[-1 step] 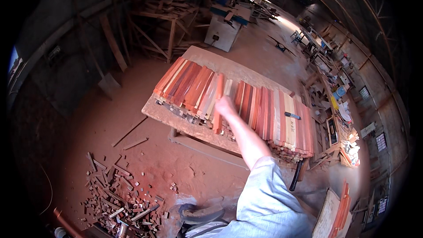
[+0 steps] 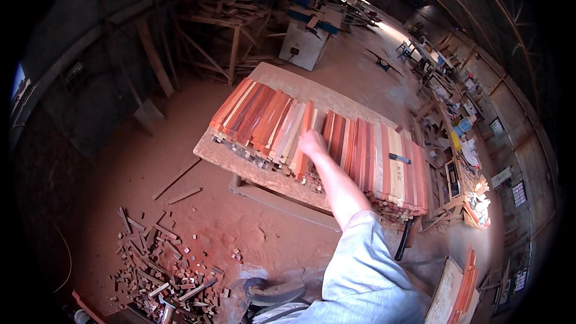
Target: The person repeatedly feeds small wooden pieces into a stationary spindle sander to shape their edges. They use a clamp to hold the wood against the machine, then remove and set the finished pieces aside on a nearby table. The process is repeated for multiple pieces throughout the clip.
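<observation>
My right hand is closed round a reddish wooden strip, with its arm reaching in from the lower right. The strip lies lengthwise over a row of wooden strips stacked side by side in red, brown and pale tones. A narrow gap with pale wood shows just right of the held strip. On the row's right part lies a dark marker, beside handwritten marks on a pale strip. The stack rests on a worn board table. My left hand is out of view.
Small wood offcuts are heaped on the dusty floor at lower left. A shovel leans near the left wall. Behind the table stands a pale machine. A cluttered bench runs along the right. More red strips lie at lower right.
My right hand has shifted slightly right with the reddish strip, which now sits closer to the strips on the right. At the lower left edge, a reddish length has dropped a little lower.
</observation>
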The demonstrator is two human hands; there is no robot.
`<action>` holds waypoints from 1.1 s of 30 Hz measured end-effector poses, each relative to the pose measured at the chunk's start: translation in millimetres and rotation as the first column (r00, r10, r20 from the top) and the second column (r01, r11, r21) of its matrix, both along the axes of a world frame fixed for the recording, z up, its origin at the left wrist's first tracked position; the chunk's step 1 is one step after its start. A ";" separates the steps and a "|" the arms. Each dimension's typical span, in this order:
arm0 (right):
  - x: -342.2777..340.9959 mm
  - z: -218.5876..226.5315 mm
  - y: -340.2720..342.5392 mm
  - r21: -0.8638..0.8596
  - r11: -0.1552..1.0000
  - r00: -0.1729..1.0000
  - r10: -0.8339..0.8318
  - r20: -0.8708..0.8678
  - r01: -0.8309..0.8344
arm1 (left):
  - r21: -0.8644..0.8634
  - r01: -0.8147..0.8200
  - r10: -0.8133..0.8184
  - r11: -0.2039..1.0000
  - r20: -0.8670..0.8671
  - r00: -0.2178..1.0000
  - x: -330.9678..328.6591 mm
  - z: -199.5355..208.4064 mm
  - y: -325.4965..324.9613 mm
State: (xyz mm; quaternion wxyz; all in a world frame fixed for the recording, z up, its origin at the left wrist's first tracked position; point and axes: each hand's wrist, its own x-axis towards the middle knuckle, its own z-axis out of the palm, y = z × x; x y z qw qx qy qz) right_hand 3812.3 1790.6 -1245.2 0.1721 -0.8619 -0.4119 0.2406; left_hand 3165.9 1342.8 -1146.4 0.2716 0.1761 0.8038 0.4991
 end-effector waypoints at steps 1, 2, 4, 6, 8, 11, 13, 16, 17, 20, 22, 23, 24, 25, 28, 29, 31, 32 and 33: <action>4.0 5.0 4.8 -0.014 0.999 0.998 -0.035 0.061 0.036 | -0.001 -0.033 0.033 0.999 -0.025 0.999 4.9 3.8 7.6; 7.5 10.7 11.3 -0.049 0.998 0.996 -0.030 0.079 0.034 | 0.008 -0.064 0.065 0.998 -0.041 0.997 6.8 6.4 13.7; 21.1 8.1 18.2 -0.086 0.991 0.990 -0.092 0.108 0.102 | 0.017 -0.103 0.104 0.995 -0.068 0.992 13.9 10.8 28.9; 31.8 -2.2 25.1 -0.073 0.973 0.969 -0.210 0.130 0.221 | 0.033 -0.130 0.133 0.991 -0.084 0.988 18.3 14.2 39.7; 40.9 -4.2 26.9 -0.049 0.972 0.948 -0.213 0.234 0.230 | 0.042 -0.143 0.146 0.989 -0.091 0.985 22.0 14.4 45.6; 50.2 -7.3 24.8 -0.095 0.982 0.919 -0.117 0.376 0.164 | 0.067 -0.172 0.178 0.983 -0.098 0.979 29.4 17.0 50.0; 62.7 -18.5 26.5 -0.141 0.981 0.887 -0.054 0.458 0.132 | 0.084 -0.187 0.195 0.979 -0.101 0.975 32.9 19.2 50.9; 67.9 -18.2 35.6 -0.252 0.965 0.865 0.060 0.498 0.078 | 0.134 -0.246 0.260 0.960 -0.091 0.961 32.4 23.3 42.9; 57.5 -11.3 43.4 -0.274 0.959 0.845 0.093 0.527 0.066 | 0.159 -0.274 0.289 0.948 -0.076 0.954 31.4 24.2 37.3; -23.3 24.8 47.9 -0.110 0.959 0.866 0.282 0.412 -0.261 | 0.297 -0.413 0.434 0.861 -0.005 0.901 31.6 39.7 -11.3; -61.2 -28.6 44.6 0.471 0.689 0.834 0.470 0.289 -0.551 | 0.399 -0.444 0.434 0.802 0.121 0.893 52.2 54.2 -13.4; -123.3 -17.5 17.4 0.602 0.505 0.701 0.701 0.131 -0.618 | 0.419 -0.459 0.435 0.784 0.157 0.887 68.7 64.5 -3.9; -182.6 -9.0 -12.2 0.446 0.675 0.498 0.736 -0.457 -0.588 | 0.367 -0.460 0.418 0.808 0.192 0.888 87.5 87.1 16.4; -240.5 18.7 -62.6 0.518 0.616 0.188 0.732 -0.655 -0.593 | 0.396 -0.512 0.476 0.763 0.193 0.858 106.0 95.9 43.1; -351.9 109.3 -186.1 0.703 -0.155 -0.351 0.925 -0.142 -0.694 | 0.463 -0.459 0.357 0.758 0.295 0.887 117.4 66.5 29.3; -378.9 130.8 -220.4 0.611 -0.474 -0.487 0.858 0.161 -0.634 | 0.501 -0.437 0.317 0.747 0.309 0.897 120.0 60.5 16.7; -420.4 151.7 -281.3 0.556 -0.582 -0.595 0.782 0.183 -0.594 | 0.568 -0.528 0.318 0.631 0.432 0.844 126.9 65.6 -3.9; -437.7 153.5 -298.2 0.489 -0.582 -0.651 0.758 0.037 -0.650 | 0.528 -0.572 0.384 0.627 0.429 0.817 125.9 66.0 -23.1; -448.1 156.5 -313.4 0.406 -0.588 -0.675 0.730 -0.108 -0.700 | 0.488 -0.612 0.443 0.622 0.425 0.789 128.9 68.4 -46.0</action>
